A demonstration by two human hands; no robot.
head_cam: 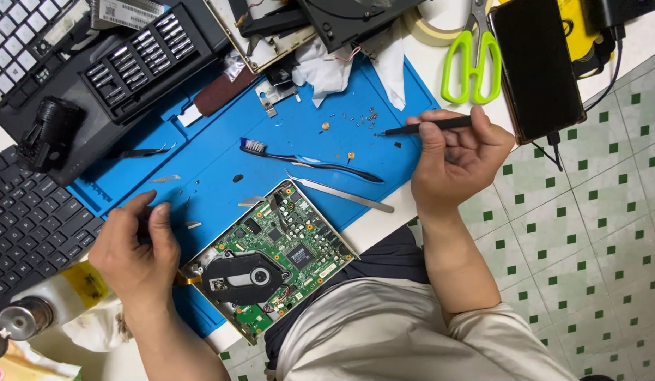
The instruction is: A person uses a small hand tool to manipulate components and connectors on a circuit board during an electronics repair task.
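Optical drive board, opened and green, lies at six o'clock on the blue mat, nearest you. Your right hand, at three o'clock, pinches a thin black driver, tip aimed at the loose screws. Your left hand, at eight o'clock, pinches something too small to identify. Steady the board's edge and bring the tip down vertically.
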